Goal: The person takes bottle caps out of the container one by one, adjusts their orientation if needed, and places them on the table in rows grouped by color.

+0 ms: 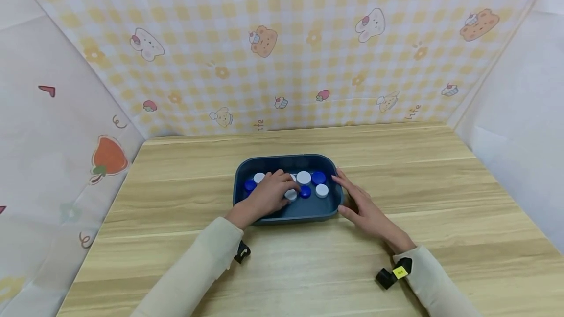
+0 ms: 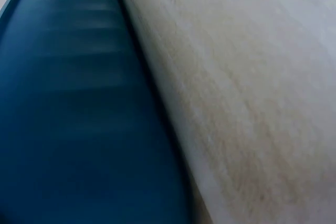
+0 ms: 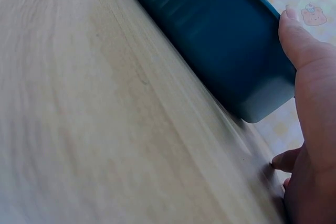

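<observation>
A dark blue, rounded rectangular tray (image 1: 291, 219) holds several blue and white round caps. My left hand (image 1: 267, 194) reaches into it from the near left, fingers bent. Its thumb and fingers lie around a white cap (image 1: 291, 195), pinching it. Right of that are a small blue cap (image 1: 305, 191), a larger white cap (image 1: 303, 177), a blue cap (image 1: 318, 178) and another white cap (image 1: 322, 191). My right hand (image 1: 365, 212) rests against the tray's right end, fingers loosely spread, thumb at the rim. The left wrist view shows only the tray's outer wall (image 2: 79, 129) and table.
The tray stands on a wood-grain table (image 1: 440, 199). A yellow checked cloth (image 1: 308, 57) hangs behind, with white sheets at the left (image 1: 48, 126) and right (image 1: 524, 87). Black wrist straps with cameras (image 1: 393, 274) sit near both cuffs.
</observation>
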`<state>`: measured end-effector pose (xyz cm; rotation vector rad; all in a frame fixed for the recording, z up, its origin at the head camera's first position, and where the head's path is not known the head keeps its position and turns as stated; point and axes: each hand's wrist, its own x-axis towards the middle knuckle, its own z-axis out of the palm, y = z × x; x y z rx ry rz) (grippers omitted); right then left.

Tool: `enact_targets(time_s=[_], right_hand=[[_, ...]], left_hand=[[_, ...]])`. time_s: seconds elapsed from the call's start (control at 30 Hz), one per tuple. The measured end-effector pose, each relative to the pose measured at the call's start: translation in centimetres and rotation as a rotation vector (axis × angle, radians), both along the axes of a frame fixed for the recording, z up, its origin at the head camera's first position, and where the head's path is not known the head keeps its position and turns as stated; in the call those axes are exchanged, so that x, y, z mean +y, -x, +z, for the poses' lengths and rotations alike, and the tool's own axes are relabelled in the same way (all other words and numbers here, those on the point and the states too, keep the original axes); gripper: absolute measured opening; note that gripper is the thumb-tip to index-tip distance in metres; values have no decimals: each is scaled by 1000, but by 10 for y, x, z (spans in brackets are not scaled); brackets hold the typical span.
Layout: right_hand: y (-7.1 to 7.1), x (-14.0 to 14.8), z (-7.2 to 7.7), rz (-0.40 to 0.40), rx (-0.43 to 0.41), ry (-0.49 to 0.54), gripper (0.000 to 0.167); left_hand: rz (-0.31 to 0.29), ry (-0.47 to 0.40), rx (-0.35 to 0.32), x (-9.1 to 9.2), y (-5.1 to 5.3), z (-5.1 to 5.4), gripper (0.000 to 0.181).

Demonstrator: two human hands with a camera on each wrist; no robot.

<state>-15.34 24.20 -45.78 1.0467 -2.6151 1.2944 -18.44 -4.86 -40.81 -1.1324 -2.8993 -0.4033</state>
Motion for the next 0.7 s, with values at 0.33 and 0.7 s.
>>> enact_targets(time_s=[0.33,0.7], right_hand=[[0,0,2,0,-4,-1,68],[1,-1,2,2,10,-1,67]], left_hand=[[28,-17,-23,0,0,-1,25],[5,18,-29,-1,-1,0,22]])
